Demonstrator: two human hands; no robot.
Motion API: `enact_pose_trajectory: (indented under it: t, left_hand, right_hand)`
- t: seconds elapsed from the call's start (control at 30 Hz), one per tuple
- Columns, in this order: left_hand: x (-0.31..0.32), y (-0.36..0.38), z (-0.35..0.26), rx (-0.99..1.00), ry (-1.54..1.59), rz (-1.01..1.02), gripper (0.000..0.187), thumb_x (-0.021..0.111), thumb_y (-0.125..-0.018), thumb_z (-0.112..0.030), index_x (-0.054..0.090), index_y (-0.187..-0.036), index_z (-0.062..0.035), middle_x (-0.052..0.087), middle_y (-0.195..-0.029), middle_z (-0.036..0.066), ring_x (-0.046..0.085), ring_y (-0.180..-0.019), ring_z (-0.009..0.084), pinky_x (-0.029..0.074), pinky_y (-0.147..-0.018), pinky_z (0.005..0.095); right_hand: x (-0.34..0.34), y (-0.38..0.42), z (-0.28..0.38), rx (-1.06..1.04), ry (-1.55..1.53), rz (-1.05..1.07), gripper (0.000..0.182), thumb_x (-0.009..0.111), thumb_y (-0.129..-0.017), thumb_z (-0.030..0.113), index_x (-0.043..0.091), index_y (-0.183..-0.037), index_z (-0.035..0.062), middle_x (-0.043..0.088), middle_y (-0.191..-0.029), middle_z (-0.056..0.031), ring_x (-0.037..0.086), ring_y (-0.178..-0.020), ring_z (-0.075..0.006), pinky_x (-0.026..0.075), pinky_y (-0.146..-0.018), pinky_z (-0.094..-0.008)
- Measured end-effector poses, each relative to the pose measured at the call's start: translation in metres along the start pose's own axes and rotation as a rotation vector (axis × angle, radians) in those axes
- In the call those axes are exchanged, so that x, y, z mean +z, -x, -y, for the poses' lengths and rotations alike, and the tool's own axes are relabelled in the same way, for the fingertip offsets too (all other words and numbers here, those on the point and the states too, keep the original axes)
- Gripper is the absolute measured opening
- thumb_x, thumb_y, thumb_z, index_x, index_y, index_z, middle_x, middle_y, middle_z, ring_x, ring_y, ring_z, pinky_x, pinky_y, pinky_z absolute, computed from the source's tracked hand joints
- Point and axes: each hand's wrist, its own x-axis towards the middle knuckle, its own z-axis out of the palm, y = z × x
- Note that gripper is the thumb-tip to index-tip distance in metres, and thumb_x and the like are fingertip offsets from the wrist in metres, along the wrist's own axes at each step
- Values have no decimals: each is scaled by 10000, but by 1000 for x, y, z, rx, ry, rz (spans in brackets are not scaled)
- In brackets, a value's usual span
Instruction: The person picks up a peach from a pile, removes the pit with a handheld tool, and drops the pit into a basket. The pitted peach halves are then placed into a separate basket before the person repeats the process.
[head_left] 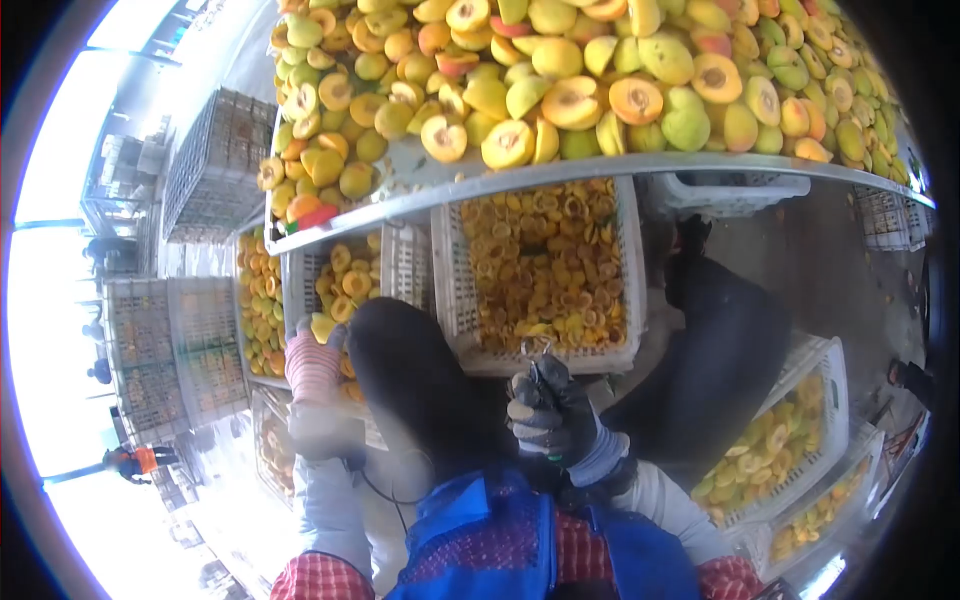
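Observation:
My left hand (314, 368), in a pink-and-white striped glove, reaches down over a crate (300, 272) of peach halves at the left. A yellow peach half (322, 326) shows between its thumb and fingers. Near my lap, my right hand (553, 410), in a dark grey glove, is closed around a pitting tool (538, 352) whose metal loop end points forward. The glove hides most of its handle. Beyond that hand, between my knees, stands a white crate (450, 275) of brown pits and scraps.
A metal-edged table (420, 188) heaped with cut peaches (570, 100) spans the front. More crates of yellow peach pieces (770, 450) stand at the right. Stacked crates (180, 340) line the left, and a person in orange (146, 460) is far off there.

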Motion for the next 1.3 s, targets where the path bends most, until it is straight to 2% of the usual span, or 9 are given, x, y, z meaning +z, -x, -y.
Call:
enact_pose_trajectory:
  t: [0.2,0.33,0.47,0.67,0.83,0.87,0.93,1.07,1.3]
  left_hand:
    - [-13,-75,-149,227,419,73,361,615,-857,-369,629,-1037,-57,661,-987,120,623,-909,311,482,-786,376]
    - [26,-149,-227,221,89,303,648,656,-796,-409,428,-1344,-151,543,-1232,197,557,-1103,339,466,-886,414]
    - [28,-162,-224,421,10,403,511,660,-804,-358,493,-1240,-152,636,-1054,160,626,-962,335,494,-803,427]
    - [-13,-52,-201,395,580,30,365,710,-793,-224,501,-1018,-28,601,-791,124,615,-716,276,497,-685,338]
    - [-5,40,-204,-56,1379,533,399,562,-932,-333,536,-1163,-9,584,-1008,78,525,-931,117,451,-804,260]
    - [-5,51,-205,-147,1469,604,416,521,-952,-362,549,-1162,-4,591,-1005,78,531,-918,115,449,-806,253]
    - [-13,63,-210,-233,1490,576,419,482,-967,-375,564,-1138,-1,599,-989,76,538,-902,114,448,-810,251]
    - [-13,77,-208,-134,1453,440,397,451,-982,-351,568,-1131,-2,611,-955,74,555,-870,121,452,-811,257]
    - [-17,97,-214,-143,1455,304,394,432,-983,-342,574,-1107,4,614,-961,88,562,-871,146,456,-811,276]
  right_hand:
    - [-7,-8,7,-18,218,-192,510,348,-975,504,589,-925,57,359,-537,22,328,-394,-71,271,-346,-224]
    - [-3,-5,14,-149,308,-364,510,348,-971,519,554,-862,66,348,-532,28,331,-389,-70,257,-333,-219]
    - [-1,-9,21,-210,379,-552,489,374,-965,517,532,-857,67,353,-536,31,317,-375,-72,263,-338,-214]
    - [28,-12,21,-385,659,-622,364,438,-971,414,529,-950,62,468,-633,-3,426,-434,-104,352,-376,-243]
    - [42,-16,4,-407,881,-586,441,517,-942,169,372,-1325,5,554,-1027,-110,576,-770,-152,489,-614,-255]
    - [38,-18,3,-546,1132,-599,391,533,-925,175,420,-1255,0,568,-960,-114,580,-733,-177,483,-607,-280]
    - [26,-26,-1,-819,1643,-594,304,564,-889,187,514,-1116,-10,596,-827,-122,587,-659,-228,473,-591,-329]
    - [34,-17,-12,-684,1656,-766,351,575,-867,206,509,-1119,-29,610,-900,-204,601,-806,-370,467,-704,-412]
    - [26,-11,-17,-903,1842,-671,430,567,-848,211,485,-1182,-47,606,-1008,-233,589,-899,-411,459,-752,-441]
